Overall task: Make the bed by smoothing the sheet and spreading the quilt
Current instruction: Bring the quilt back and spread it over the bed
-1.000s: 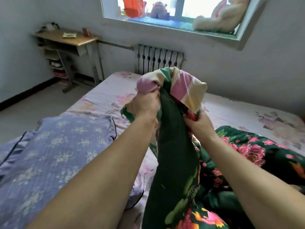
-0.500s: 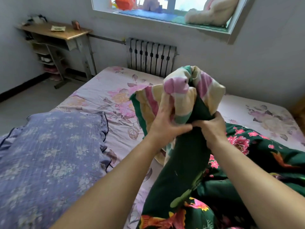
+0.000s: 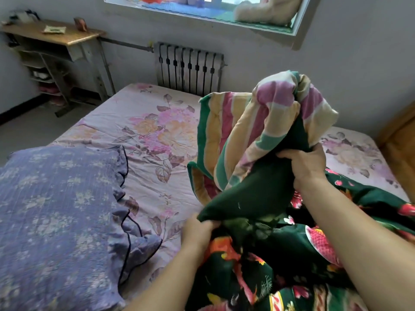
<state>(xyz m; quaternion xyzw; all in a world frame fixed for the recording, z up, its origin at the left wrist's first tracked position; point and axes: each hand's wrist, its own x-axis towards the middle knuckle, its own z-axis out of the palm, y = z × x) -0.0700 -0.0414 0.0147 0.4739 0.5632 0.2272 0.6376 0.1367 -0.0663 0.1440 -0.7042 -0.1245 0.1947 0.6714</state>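
Observation:
A quilt [image 3: 253, 189], dark green with bright flowers on one side and pink, cream and green stripes on the other, lies bunched over the right half of the bed. My right hand [image 3: 304, 163] grips a raised fold of it, so the striped side hangs over and down. Lower and nearer to me, my left hand [image 3: 197, 232] grips the green edge. A pale pink sheet [image 3: 143, 131] printed with large flowers covers the mattress and shows a few creases.
A purple quilted pillow [image 3: 58, 209] lies on the bed's near left. Behind the bed stand a radiator [image 3: 188, 66] and a window sill with a plush toy [image 3: 267, 10]. A wooden desk [image 3: 51, 32] is at the far left, with bare floor beside the bed.
My left hand has let go of the raised fold and dropped down to grip the quilt's lower green edge. The striped side has opened out and the view has turned right.

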